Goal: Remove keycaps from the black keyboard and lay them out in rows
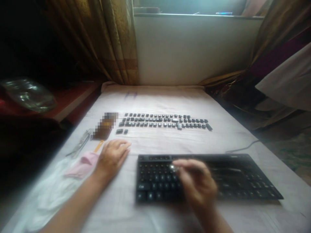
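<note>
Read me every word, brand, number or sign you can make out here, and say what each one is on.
No text can be read for certain.
Keyboard: key markings too blurred.
Loose keys: too small.
White cloth: purple marks, too blurred.
Brown object: mostly pixelated, unreadable.

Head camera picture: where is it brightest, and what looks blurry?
Head view: brightest at the pale bluish window up top; the bare right hand and black rectangular keyboard look soft; the upper left is darkest; outer edges smear.

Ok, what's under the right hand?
The black keyboard lies under the right hand. Keys show to its left; whatever is directly beneath the hand is covered.
</note>
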`<act>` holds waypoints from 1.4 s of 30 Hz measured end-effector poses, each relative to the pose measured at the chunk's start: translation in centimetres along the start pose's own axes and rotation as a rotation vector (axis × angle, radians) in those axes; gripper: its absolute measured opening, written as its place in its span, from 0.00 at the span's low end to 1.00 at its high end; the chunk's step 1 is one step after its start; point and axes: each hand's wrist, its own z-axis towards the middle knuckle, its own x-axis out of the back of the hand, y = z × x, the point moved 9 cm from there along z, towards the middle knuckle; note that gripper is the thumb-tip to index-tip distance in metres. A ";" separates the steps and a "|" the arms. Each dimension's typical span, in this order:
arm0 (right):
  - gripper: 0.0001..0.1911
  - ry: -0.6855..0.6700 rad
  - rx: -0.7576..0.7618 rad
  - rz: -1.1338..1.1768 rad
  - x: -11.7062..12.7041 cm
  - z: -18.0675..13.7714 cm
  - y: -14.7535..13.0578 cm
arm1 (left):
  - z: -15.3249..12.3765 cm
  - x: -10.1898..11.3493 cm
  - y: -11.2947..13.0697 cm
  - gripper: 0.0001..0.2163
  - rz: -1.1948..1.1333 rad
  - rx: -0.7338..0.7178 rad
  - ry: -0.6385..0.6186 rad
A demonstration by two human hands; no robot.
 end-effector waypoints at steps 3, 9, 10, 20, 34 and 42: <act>0.06 0.099 -0.221 0.071 0.8 -0.2 2.3 | -2.2 0.3 2.2 0.11 -0.079 0.001 -0.007; 0.14 0.000 -0.489 0.229 0.9 -0.8 4.4 | -5.3 0.2 4.7 0.15 -0.241 0.115 0.010; 0.14 -0.046 -0.535 0.244 0.8 -1.0 4.6 | -5.7 0.1 5.0 0.15 -0.259 0.139 0.019; 0.17 -0.475 -0.485 0.193 -2.1 0.7 3.1 | -7.3 -1.2 6.2 0.36 -0.329 0.248 -0.111; 0.06 -0.807 0.013 -0.172 -6.6 2.0 -0.4 | -7.8 -2.8 6.2 0.45 -0.209 0.207 -0.269; 0.06 -0.970 0.190 -0.242 -8.6 1.4 -1.2 | -7.8 -2.6 6.4 0.45 -0.219 0.212 -0.245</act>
